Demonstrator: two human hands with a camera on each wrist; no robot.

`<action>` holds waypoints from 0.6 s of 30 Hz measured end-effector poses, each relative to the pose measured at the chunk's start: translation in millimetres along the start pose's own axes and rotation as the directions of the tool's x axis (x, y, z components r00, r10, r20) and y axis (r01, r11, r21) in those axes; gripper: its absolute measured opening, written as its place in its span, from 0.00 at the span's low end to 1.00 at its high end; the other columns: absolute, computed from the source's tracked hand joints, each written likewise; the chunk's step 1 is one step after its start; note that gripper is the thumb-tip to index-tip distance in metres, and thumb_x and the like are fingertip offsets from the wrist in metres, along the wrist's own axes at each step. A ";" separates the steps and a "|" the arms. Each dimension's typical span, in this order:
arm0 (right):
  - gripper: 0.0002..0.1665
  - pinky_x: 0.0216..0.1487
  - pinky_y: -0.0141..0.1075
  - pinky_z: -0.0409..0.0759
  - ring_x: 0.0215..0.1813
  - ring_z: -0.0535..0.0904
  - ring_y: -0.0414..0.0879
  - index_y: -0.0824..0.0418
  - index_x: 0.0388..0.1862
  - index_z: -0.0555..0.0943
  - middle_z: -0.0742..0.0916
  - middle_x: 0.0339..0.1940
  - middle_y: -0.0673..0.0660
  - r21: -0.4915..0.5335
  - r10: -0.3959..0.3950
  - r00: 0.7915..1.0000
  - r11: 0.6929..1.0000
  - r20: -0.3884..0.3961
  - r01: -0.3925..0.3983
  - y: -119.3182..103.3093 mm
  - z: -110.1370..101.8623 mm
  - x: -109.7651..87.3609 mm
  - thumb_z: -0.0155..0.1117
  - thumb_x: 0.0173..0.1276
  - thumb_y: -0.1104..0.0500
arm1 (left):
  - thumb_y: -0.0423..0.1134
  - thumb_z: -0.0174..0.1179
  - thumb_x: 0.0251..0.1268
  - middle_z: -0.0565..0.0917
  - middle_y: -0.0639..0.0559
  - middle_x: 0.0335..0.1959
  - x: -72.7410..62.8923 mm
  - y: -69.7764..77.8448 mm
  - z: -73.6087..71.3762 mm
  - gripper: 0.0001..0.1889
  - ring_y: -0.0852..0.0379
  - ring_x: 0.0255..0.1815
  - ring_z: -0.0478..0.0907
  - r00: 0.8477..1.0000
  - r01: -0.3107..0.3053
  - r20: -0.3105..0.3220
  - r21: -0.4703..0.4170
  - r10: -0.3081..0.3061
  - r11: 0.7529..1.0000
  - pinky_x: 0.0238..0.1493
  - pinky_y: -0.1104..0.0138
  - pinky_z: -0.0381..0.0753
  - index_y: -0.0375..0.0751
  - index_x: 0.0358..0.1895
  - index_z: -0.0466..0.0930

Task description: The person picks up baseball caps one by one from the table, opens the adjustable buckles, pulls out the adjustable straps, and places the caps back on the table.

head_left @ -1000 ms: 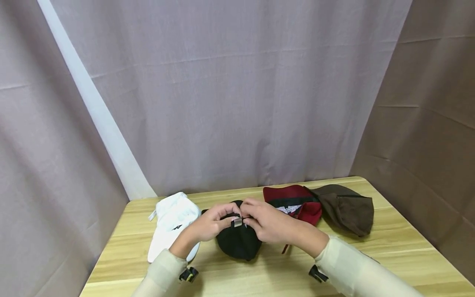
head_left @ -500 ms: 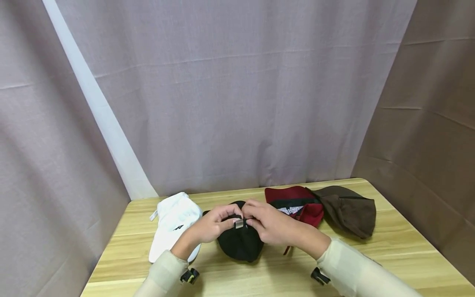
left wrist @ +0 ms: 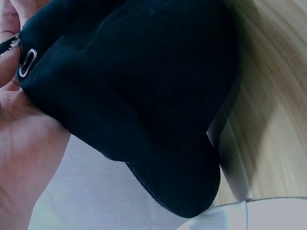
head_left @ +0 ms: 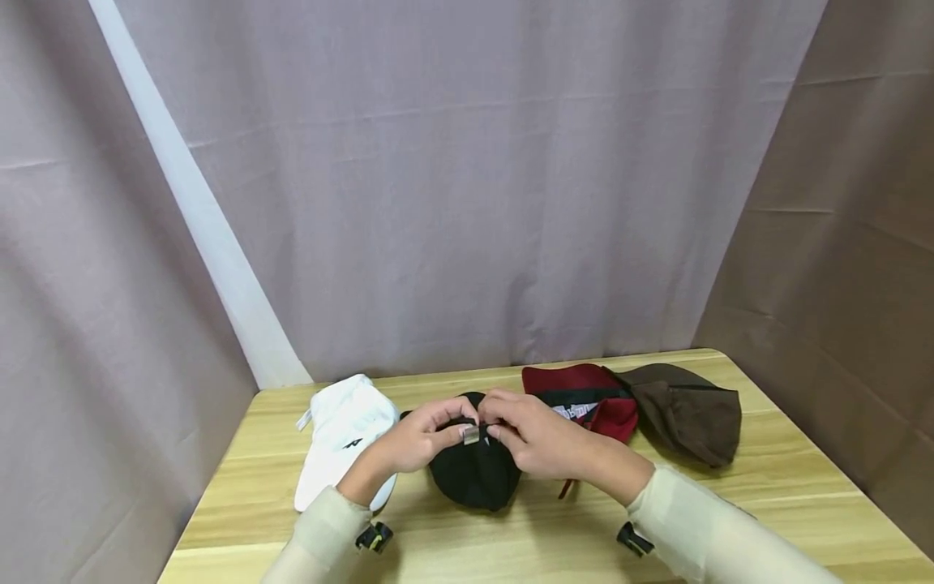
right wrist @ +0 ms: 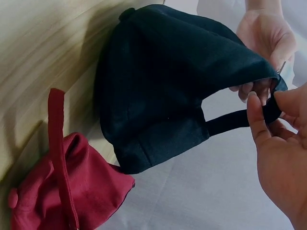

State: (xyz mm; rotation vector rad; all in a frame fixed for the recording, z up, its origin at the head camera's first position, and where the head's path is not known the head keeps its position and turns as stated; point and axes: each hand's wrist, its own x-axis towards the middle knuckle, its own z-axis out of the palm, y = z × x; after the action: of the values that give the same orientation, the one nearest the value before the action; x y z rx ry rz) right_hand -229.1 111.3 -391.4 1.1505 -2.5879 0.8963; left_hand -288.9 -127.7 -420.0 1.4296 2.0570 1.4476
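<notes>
A black baseball cap (head_left: 476, 478) stands mid-table with its back opening toward both hands. My left hand (head_left: 426, 438) pinches the cap's back edge by the metal buckle (head_left: 471, 435). In the left wrist view, an oval metal eyelet (left wrist: 28, 63) shows in the cloth next to the fingers, and the cap's brim (left wrist: 182, 184) points away. My right hand (head_left: 536, 438) pinches the black back strap (right wrist: 230, 121) between thumb and fingers, close to the left hand. The strap spans the opening in the right wrist view.
A white cap (head_left: 346, 438) lies to the left, beside the left forearm. Right of the black cap are a dark red cap (head_left: 572, 380) with a loose strap (right wrist: 57, 143) and a brown cap (head_left: 686, 414). Grey curtains (head_left: 438, 203) stand behind the wooden table (head_left: 241, 478).
The head view has shifted slightly. Both hands stay at the black cap's back strap and buckle, with only small finger movements.
</notes>
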 end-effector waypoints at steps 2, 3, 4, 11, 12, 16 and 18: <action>0.09 0.44 0.30 0.77 0.41 0.75 0.36 0.51 0.45 0.81 0.83 0.43 0.46 -0.007 0.011 1.000 1.000 -0.001 -0.011 -0.8 -0.4 -1.0 0.61 0.79 0.66 | 0.30 0.53 0.81 0.83 0.40 0.43 0.4 0.1 0.8 0.05 0.66 0.47 0.77 1.000 0.002 -0.009 -0.006 -0.002 1.000 0.53 0.70 0.78 0.35 0.47 0.79; 0.08 0.45 0.31 0.77 0.41 0.75 0.36 0.51 0.46 0.81 0.84 0.44 0.45 -0.013 0.015 1.000 1.000 -0.001 -0.015 -1.3 -0.7 -1.6 0.62 0.79 0.65 | 0.29 0.53 0.81 0.83 0.40 0.43 0.7 0.0 1.3 0.05 0.66 0.46 0.77 1.000 0.001 -0.012 -0.007 -0.001 1.000 0.53 0.70 0.78 0.35 0.47 0.79; 0.07 0.46 0.31 0.78 0.42 0.75 0.36 0.51 0.47 0.81 0.84 0.44 0.45 -0.019 0.022 1.000 1.000 -0.003 -0.022 -1.9 -0.8 -2.4 0.62 0.79 0.64 | 0.29 0.53 0.81 0.83 0.41 0.42 1.7 0.2 1.2 0.05 0.67 0.45 0.77 1.000 0.003 -0.010 -0.006 -0.003 1.000 0.53 0.70 0.78 0.35 0.47 0.79; 0.03 0.48 0.32 0.77 0.43 0.75 0.36 0.51 0.44 0.80 0.83 0.42 0.44 -0.079 0.023 0.999 0.997 -0.023 -0.025 -6.0 -1.9 -4.5 0.63 0.79 0.60 | 0.30 0.53 0.82 0.82 0.42 0.40 6.3 3.5 2.6 0.05 0.66 0.43 0.76 1.000 0.013 0.023 -0.014 -0.013 1.000 0.50 0.71 0.77 0.35 0.47 0.79; 0.04 0.47 0.32 0.76 0.42 0.74 0.36 0.51 0.43 0.80 0.82 0.40 0.44 -0.089 0.018 1.000 0.996 -0.025 -0.020 -6.5 -2.0 -4.1 0.63 0.80 0.60 | 0.30 0.53 0.82 0.82 0.42 0.40 6.4 3.9 2.7 0.05 0.66 0.44 0.76 1.000 0.015 0.024 -0.015 -0.015 1.000 0.50 0.71 0.77 0.36 0.47 0.79; 0.08 0.45 0.31 0.73 0.41 0.71 0.36 0.52 0.38 0.77 0.79 0.37 0.44 -0.107 -0.003 1.000 0.994 -0.029 -0.001 -6.5 -2.4 -1.8 0.64 0.79 0.63 | 0.31 0.53 0.82 0.83 0.41 0.42 6.8 5.8 2.7 0.05 0.65 0.45 0.77 1.000 0.012 0.023 -0.006 -0.012 1.000 0.52 0.70 0.77 0.36 0.47 0.79; 0.09 0.44 0.30 0.72 0.40 0.70 0.36 0.54 0.37 0.77 0.78 0.36 0.45 -0.103 -0.005 1.000 0.995 -0.022 0.003 -5.6 -2.3 -0.9 0.63 0.79 0.64 | 0.31 0.52 0.83 0.83 0.41 0.43 6.4 6.0 2.7 0.05 0.65 0.46 0.77 1.000 0.013 0.019 -0.001 -0.013 1.000 0.53 0.70 0.78 0.36 0.47 0.79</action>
State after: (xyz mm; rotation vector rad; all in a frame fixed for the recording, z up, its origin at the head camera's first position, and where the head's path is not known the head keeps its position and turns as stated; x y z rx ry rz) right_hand -224.6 110.3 -387.3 1.1117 -2.5800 0.7601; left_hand -286.8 -120.8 -414.4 1.4220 2.0505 1.4246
